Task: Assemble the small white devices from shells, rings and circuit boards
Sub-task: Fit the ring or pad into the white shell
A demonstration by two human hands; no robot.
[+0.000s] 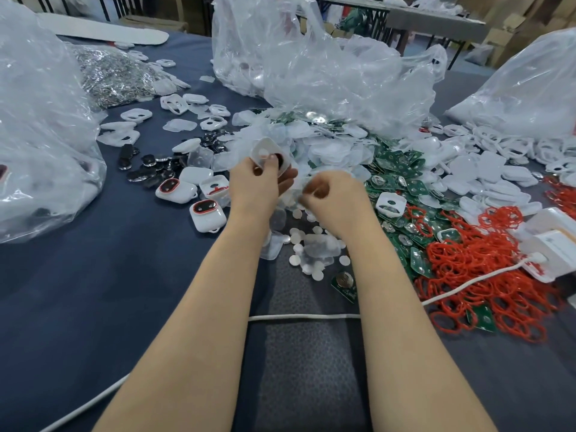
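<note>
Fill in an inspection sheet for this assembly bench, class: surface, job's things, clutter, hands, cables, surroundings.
Surface: dark blue table, largely covered with parts.
Job's things: white shells heaped centre and right; green circuit boards and red rings piled right; ringed devices left of the hands.
Clutter: clear plastic bags, small white discs, metal pieces.
Hands: left hand grips a square shell; right hand curled above the discs, contents unclear.
Cables: white cable passes beneath both forearms towards a white box.
Surroundings: cardboard boxes, another table behind.
</note>
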